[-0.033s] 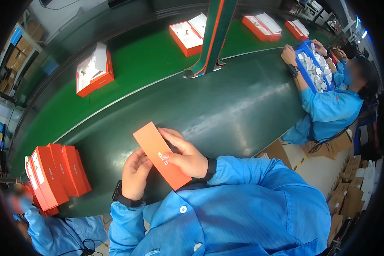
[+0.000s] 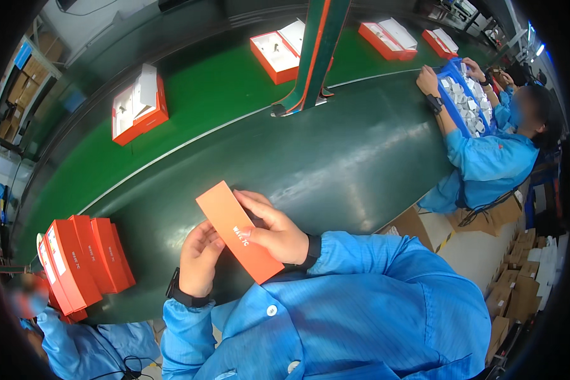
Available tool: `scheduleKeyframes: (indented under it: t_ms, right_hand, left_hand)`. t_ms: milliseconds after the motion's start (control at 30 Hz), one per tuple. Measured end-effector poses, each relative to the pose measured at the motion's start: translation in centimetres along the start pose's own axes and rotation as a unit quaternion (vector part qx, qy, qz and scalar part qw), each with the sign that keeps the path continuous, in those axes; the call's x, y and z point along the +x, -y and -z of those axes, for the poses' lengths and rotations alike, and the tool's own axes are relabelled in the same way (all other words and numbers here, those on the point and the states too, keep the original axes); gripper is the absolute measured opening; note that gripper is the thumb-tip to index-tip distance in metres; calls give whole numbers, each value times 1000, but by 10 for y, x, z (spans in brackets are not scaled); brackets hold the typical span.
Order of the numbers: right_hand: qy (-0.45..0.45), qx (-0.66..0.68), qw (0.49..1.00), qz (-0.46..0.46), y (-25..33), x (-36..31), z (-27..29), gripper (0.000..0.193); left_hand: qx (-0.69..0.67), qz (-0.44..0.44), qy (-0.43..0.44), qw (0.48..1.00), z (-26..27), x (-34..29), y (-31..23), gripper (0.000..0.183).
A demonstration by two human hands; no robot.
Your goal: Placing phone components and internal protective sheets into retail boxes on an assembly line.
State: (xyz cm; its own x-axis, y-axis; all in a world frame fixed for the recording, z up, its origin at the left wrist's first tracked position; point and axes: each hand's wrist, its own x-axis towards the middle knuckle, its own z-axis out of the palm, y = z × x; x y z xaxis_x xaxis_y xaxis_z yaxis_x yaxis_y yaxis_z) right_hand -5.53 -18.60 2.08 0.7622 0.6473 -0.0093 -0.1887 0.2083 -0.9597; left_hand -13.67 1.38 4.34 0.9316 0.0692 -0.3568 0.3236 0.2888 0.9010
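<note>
A slim orange box point(image 2: 237, 231) with white lettering on its top face is held tilted above the dark green table point(image 2: 335, 158), close to my body. My right hand point(image 2: 275, 231) grips its right side, thumb pressed on the top face and fingers along the far edge. Against the box's left edge is my left hand point(image 2: 199, 259), with curled fingers and the thumb bent in; the fingertips are partly hidden by the box. The underside of the box cannot be seen.
Several orange boxes point(image 2: 112, 253) stand stacked at the left. Beyond a pale rail, opened orange boxes point(image 2: 130, 130) with white lids lie on a green belt point(image 2: 202, 82). A green post point(image 2: 313, 60) rises between. At right, a co-worker point(image 2: 487, 152) handles a blue crate point(image 2: 456, 101) of small white pieces.
</note>
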Motion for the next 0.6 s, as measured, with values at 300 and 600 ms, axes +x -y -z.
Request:
scheduleKeyframes:
  t_ms: [300,600]
  right_hand:
    - [11,0,1000,14,-8,1,7,78]
    - [-14,-75,996,45,-5,7,9,73]
  left_hand:
    - [-85,48,75,992,10,17,-2,59]
    - [-107,64,66,990,-5,31,7,64]
